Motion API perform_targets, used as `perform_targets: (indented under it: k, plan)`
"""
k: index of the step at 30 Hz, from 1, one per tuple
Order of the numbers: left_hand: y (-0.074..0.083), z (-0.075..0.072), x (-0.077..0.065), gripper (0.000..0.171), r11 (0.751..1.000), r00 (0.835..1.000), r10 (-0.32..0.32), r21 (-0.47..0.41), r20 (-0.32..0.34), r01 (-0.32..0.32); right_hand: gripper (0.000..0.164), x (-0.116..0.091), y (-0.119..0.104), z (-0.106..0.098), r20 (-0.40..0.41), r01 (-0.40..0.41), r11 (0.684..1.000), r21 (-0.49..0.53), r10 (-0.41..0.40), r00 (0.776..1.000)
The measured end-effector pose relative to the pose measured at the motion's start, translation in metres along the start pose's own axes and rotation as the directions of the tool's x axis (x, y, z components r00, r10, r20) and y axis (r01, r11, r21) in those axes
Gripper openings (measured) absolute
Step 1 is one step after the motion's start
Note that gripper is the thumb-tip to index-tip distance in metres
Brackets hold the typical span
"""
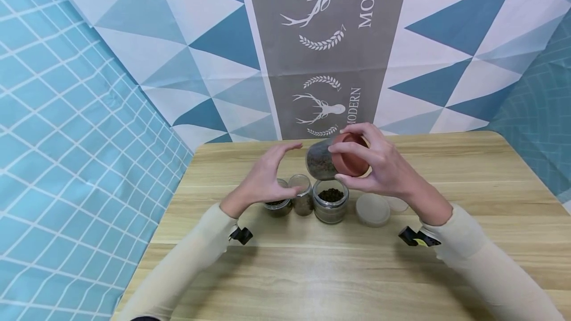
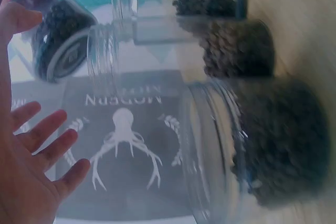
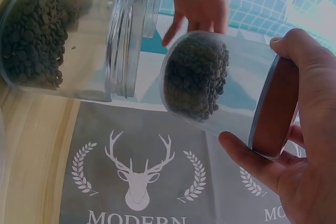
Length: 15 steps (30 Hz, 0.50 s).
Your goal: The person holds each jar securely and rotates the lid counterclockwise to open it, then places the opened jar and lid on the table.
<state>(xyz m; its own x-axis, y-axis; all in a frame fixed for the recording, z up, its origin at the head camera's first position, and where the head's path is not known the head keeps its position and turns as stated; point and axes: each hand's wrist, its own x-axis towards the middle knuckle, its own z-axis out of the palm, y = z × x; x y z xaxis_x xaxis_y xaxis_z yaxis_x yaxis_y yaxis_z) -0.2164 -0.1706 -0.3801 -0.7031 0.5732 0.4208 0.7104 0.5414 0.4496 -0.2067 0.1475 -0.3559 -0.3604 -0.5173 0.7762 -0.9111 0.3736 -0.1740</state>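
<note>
My right hand [image 1: 374, 162] grips a glass jar [image 3: 197, 77] by its reddish-brown lid [image 1: 350, 155]. The jar hangs tilted above the table, with dark bean-like pieces gathered at its bottom. Below it stands an open wide jar [image 1: 330, 212], partly filled with similar dark pieces. My left hand [image 1: 269, 175] holds nothing; its fingers are spread and its thumb points toward the raised jar. Near that hand stand a narrow open jar [image 1: 301, 202] and another open jar [image 1: 277, 207], both holding dark pieces. The left hand hides part of the leftmost jar in the head view.
A pale round lid [image 1: 372, 210] lies right of the wide jar, with a second pale disc [image 1: 397, 204] partly behind it. The wooden table [image 1: 312, 271] meets a patterned backdrop [image 1: 214, 53] at its far edge.
</note>
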Motion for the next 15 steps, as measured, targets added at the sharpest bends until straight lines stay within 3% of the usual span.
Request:
perform_targets:
  k: [15]
  plan:
    - [0.023,0.024,0.042,0.113,0.993,0.995,0.099,-0.058,-0.002,-0.099,0.043,0.001,-0.007,0.012,-0.029,0.045,0.999,0.013,-0.045,0.999]
